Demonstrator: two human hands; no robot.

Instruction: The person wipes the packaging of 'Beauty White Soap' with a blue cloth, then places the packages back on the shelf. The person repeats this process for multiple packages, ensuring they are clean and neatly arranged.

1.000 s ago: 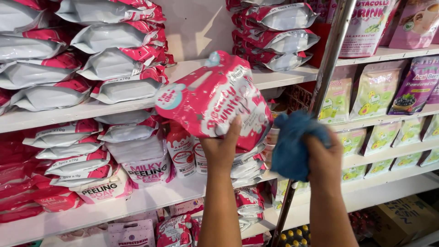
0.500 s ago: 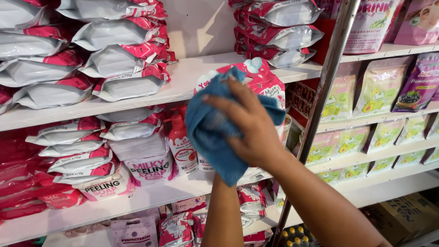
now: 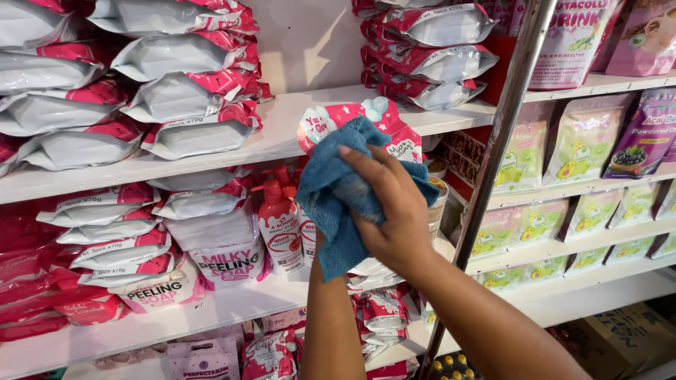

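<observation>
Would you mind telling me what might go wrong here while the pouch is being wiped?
The right hand presses a blue cloth against the pink pouch, which is held up from behind, its grip hidden; a hard wipe might push it loose. Just behind stand pump bottles and loosely stacked silver-and-pink packs; a dropped pouch or a swinging elbow could topple them.

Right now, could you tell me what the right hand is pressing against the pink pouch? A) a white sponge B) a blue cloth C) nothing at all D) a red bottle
B: the right hand spreads its fingers over a blue cloth that covers the front of the pink pouch, which is held up in front of the shelves.
</observation>
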